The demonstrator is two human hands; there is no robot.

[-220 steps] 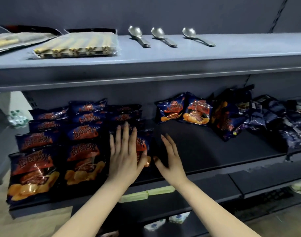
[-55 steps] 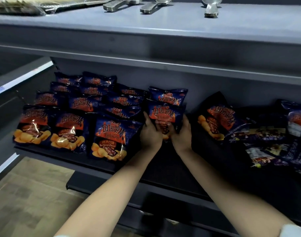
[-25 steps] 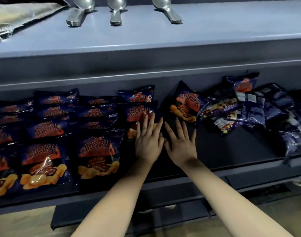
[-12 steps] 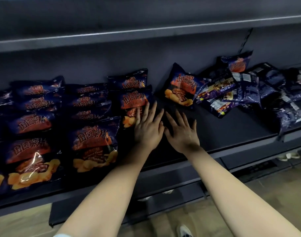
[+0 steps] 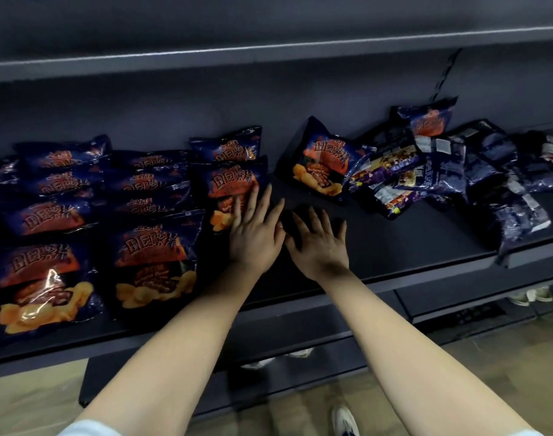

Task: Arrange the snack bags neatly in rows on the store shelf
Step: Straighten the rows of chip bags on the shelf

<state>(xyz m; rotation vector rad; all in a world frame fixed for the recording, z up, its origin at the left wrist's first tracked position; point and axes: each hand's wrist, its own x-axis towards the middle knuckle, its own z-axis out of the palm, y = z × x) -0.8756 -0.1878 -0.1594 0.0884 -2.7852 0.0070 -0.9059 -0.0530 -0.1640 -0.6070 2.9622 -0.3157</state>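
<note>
Dark blue chip bags with orange print lie in overlapping rows on the left of the dark shelf (image 5: 394, 247). My left hand (image 5: 253, 234) rests flat, fingers spread, on the lower edge of the nearest bag of the rightmost row (image 5: 234, 190). My right hand (image 5: 319, 240) lies flat beside it on the bare shelf, holding nothing. One loose chip bag (image 5: 322, 168) sits tilted just beyond my right hand. Behind it a jumbled pile of bags (image 5: 451, 171) fills the right side, several lying face down.
The upper shelf edge (image 5: 269, 51) overhangs the rows. A lower shelf (image 5: 300, 335) juts out beneath my forearms. Shoes (image 5: 344, 420) and a tan floor show below.
The view has tilted down, so the upper shelf with the spoons left the frame. Both hands stay flat at the right end of the rows, barely moved.
</note>
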